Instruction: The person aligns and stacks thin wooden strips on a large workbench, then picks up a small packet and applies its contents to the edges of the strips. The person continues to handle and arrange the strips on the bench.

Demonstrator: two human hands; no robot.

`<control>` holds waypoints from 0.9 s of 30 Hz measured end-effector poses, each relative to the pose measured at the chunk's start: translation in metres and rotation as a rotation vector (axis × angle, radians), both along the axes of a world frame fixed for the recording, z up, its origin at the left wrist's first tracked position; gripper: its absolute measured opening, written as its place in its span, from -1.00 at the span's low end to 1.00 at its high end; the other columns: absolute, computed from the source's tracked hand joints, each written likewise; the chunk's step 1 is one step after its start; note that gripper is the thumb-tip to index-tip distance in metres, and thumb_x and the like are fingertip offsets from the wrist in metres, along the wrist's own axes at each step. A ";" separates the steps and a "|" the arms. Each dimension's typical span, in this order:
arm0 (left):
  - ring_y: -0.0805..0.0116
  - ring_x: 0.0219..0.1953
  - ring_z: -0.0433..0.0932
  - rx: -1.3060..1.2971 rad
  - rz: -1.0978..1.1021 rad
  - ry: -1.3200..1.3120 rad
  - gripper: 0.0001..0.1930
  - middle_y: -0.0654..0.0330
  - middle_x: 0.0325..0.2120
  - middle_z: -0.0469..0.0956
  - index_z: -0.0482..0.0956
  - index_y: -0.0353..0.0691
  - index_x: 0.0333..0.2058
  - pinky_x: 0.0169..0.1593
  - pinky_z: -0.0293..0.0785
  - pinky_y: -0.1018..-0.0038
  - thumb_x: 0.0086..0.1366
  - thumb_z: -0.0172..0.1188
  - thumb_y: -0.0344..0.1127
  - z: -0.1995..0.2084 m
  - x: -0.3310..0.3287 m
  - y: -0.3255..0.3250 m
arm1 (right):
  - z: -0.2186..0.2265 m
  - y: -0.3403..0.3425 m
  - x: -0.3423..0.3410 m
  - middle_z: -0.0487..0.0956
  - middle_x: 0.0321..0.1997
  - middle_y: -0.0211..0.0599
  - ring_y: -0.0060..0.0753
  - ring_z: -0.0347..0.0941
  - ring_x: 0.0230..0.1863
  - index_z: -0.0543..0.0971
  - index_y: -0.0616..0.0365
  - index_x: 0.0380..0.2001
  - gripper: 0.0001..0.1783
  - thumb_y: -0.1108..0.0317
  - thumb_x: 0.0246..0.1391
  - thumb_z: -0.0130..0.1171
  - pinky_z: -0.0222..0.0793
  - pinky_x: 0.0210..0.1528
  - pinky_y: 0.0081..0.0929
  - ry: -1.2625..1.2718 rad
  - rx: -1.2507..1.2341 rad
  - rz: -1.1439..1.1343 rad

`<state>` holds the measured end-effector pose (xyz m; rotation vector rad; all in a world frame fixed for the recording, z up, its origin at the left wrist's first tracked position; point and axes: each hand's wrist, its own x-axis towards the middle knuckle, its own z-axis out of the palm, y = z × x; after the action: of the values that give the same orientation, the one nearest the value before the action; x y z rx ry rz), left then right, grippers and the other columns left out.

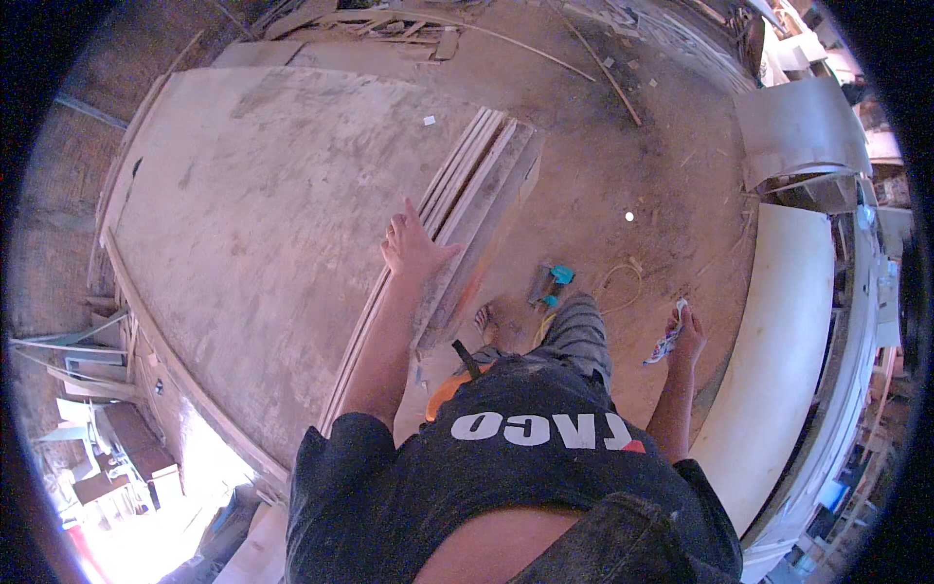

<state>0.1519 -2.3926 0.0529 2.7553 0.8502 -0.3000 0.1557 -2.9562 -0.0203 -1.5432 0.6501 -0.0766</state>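
Observation:
My left hand (416, 245) is open with its fingers spread, over the long wooden strips (465, 167) lying along the right edge of a wide, dusty board surface (263, 214). It seems to rest on them, but I cannot tell how firmly. Out to the right, my right hand (690, 333) is closed on a crumpled white packet with coloured patches (667, 345), which hangs below the fingers. Whether the packet is paper or plastic does not show.
A teal and dark power tool (556, 278) lies on the dusty floor (671, 185) by my feet, near a yellow hose (623, 277). Something orange (448, 397) is beside my leg. Pale curved sheets (783, 321) stand at right. Scrap wood (389, 29) lies at the far end.

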 end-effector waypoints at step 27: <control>-0.12 0.19 0.39 0.036 0.376 -0.078 -0.20 -0.02 0.11 0.42 0.38 -0.23 0.19 0.24 0.29 -0.03 -0.01 0.58 -0.19 -0.040 0.132 -0.041 | -0.005 0.373 0.578 0.65 -0.37 -0.50 -0.64 0.47 -0.40 0.72 0.18 -0.11 -0.58 0.02 0.24 0.34 0.42 -0.29 -0.58 0.320 0.112 1.693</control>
<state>0.2843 -2.4341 0.0126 2.5467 1.3324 -0.1064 0.7334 -2.5830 -0.0252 -1.5595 -0.5597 1.4491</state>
